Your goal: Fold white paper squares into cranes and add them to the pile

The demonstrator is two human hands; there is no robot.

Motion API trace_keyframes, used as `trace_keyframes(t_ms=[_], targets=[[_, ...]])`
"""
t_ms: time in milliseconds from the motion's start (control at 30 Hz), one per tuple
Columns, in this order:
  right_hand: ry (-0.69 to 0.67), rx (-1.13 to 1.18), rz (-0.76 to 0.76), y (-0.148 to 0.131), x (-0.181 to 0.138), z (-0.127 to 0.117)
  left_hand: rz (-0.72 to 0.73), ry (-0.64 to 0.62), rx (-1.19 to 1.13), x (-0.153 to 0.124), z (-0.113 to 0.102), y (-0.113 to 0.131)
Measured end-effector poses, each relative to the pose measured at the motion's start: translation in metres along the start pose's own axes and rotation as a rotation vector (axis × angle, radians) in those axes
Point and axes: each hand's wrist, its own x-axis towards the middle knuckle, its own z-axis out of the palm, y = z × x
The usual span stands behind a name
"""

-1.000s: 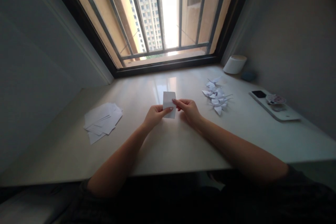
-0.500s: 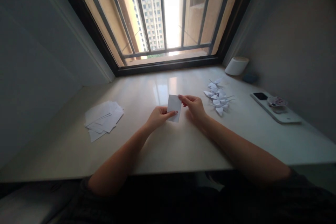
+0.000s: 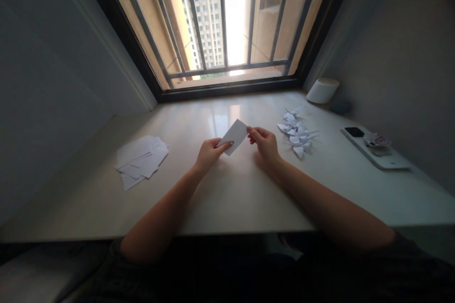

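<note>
A small white rectangle of paper [image 3: 234, 136] is held above the middle of the table, tilted with one corner toward the window. My left hand [image 3: 209, 154] grips its lower left part, thumb on top and fingers underneath. At the right corner, my right hand [image 3: 265, 143] pinches the paper between thumb and forefinger, the other fingers curled in. A loose stack of white paper sheets [image 3: 142, 158] lies to the left. Several folded white paper cranes [image 3: 297, 132] sit in a cluster right of my right hand.
A phone [image 3: 373, 147] with a round grip on its back lies at the right. Behind it, a white cup-like object [image 3: 323, 91] and a dark rounded item [image 3: 340, 106] stand by the wall. A barred window [image 3: 227, 87] closes off the table's far side.
The paper has turned clockwise from nearly upright to a slant, its top corner now further right. My left hand has shifted slightly left and up; my right hand still pinches the corner.
</note>
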Motion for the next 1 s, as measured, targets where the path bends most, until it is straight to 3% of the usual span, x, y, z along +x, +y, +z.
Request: trace_keyframes(t_ms=[167, 333, 433, 567, 767, 1000], targets=[[-0.052, -0.028, 0.041, 0.003, -0.001, 0.001, 0.004, 0.255, -0.188, 0.005, -0.004, 0.002], [-0.299, -0.055, 0.109, 0.000, -0.007, 0.003, 0.093, 0.399, -0.234, 0.006, -0.007, 0.007], [-0.408, -0.091, 0.157, 0.001, -0.009, 0.003, 0.180, 0.366, -0.225, 0.006, -0.005, 0.005], [-0.428, -0.198, 0.195, 0.003, -0.011, 0.003, 0.255, 0.274, -0.213, 0.004, -0.001, 0.002], [-0.489, -0.187, 0.221, -0.001, -0.014, 0.005, 0.259, 0.320, -0.214, 0.001, -0.002, 0.008], [-0.342, -0.020, 0.233, 0.000, -0.019, 0.010, 0.126, 0.192, -0.245, -0.005, 0.007, 0.008]])
